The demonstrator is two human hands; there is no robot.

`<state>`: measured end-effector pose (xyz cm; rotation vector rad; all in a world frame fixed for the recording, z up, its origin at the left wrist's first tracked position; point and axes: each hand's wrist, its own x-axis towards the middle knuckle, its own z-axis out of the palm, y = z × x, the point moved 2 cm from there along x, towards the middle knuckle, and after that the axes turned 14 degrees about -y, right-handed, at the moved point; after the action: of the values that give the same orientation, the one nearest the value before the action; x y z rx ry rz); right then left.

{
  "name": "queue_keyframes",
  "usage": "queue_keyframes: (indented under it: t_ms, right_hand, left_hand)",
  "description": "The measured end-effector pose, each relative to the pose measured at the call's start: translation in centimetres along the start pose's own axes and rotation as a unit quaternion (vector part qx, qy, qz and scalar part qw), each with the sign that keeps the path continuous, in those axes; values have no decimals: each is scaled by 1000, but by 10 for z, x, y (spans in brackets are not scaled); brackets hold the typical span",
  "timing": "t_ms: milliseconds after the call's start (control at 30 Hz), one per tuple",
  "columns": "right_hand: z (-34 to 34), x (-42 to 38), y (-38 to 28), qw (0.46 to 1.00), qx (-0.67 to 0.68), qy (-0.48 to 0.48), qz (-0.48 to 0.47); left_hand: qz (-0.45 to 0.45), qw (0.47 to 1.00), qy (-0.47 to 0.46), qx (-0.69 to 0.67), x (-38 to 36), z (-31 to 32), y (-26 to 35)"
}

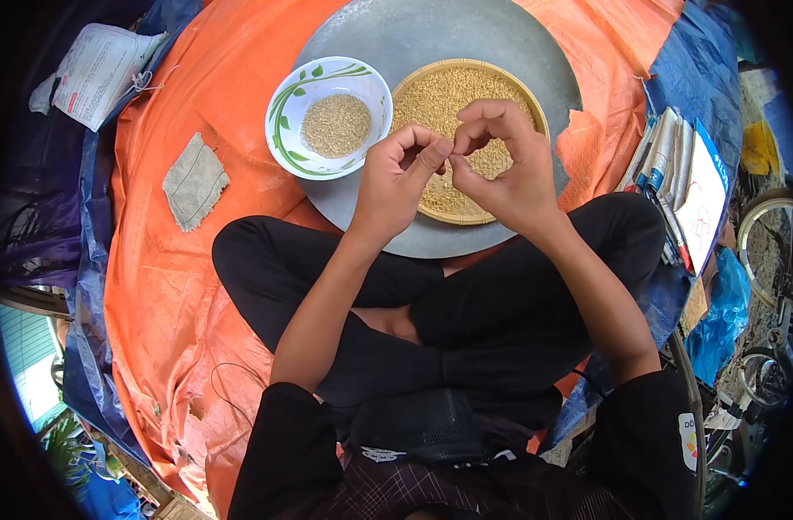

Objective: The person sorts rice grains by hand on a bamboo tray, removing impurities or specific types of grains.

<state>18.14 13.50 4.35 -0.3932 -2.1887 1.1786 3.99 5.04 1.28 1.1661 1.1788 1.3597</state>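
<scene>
My left hand (394, 186) is closed in a pinch, thumb against forefinger, over the near left side of a round woven tray (540, 113). My right hand (516, 169) meets it fingertip to fingertip, its thumb and forefinger curled into a ring. Whatever lies between the fingertips is too small to make out. Golden unhusked grain (453, 87), which looks like rice paddy, covers the tray. Left of it stands a white bowl (283, 113) with a green leaf pattern, holding a heap of paler grain (336, 126). Both hands hide part of the tray.
Tray and bowl rest on a round grey metal platter (362, 39) over an orange tarp (240, 52). A grey cloth scrap (196, 182) lies at left. Folded sacks (687, 173) are stacked at right, near a bicycle wheel (765, 243). My crossed legs (535, 295) border the platter.
</scene>
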Motion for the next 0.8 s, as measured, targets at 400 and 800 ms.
queue_keyframes:
  t_ms: [400,800]
  right_hand:
    - [2,-2,0,1000,-6,5,14]
    - [4,-4,8,995,87,3,46]
  left_hand:
    - [-7,997,-2,76,-2,1,0]
    - [60,972,-49,220,1,-6,22]
